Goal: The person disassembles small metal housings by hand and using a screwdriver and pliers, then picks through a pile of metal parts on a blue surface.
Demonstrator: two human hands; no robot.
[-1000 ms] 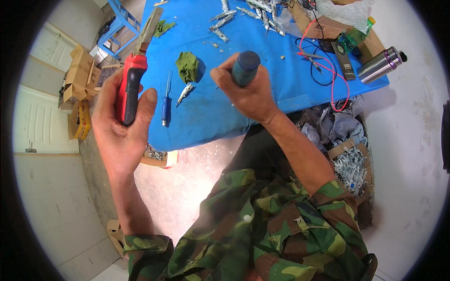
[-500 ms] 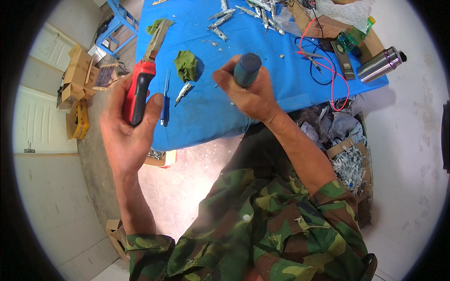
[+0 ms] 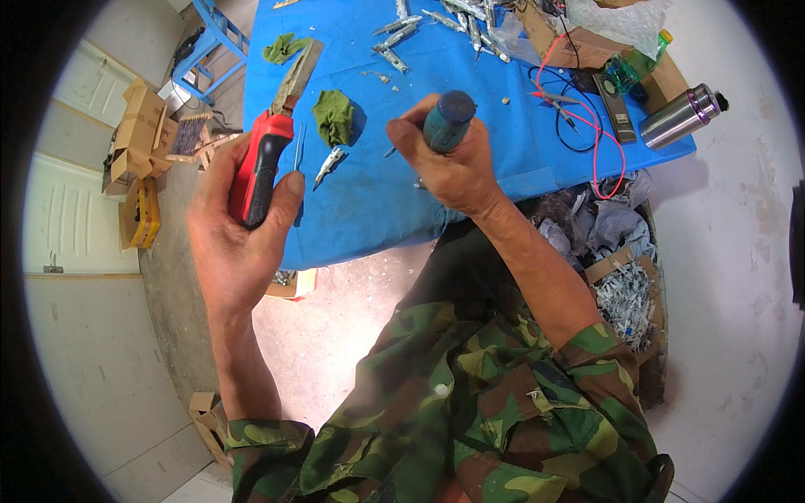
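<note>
My left hand (image 3: 235,243) grips a tool with a red and black handle (image 3: 258,172), its worn metal blade (image 3: 297,77) pointing up and away over the blue table (image 3: 369,210). My right hand (image 3: 453,163) is closed around a dark teal screwdriver handle (image 3: 449,120), tip pointing down at the table. Between the hands lie a crumpled green cloth (image 3: 334,116), a small metal clip (image 3: 329,165) and a thin blue-handled tool (image 3: 299,144).
Several metal clips (image 3: 436,21) are strewn at the table's far side, with a cardboard box (image 3: 570,42), red and black wires (image 3: 579,109), a green bottle (image 3: 633,63) and a steel flask (image 3: 681,116). Boxes (image 3: 138,142) stand left; scrap (image 3: 620,285) lies right.
My left hand has tilted the red-handled tool so its blade now points up and away. My right hand with the screwdriver has stayed nearly still.
</note>
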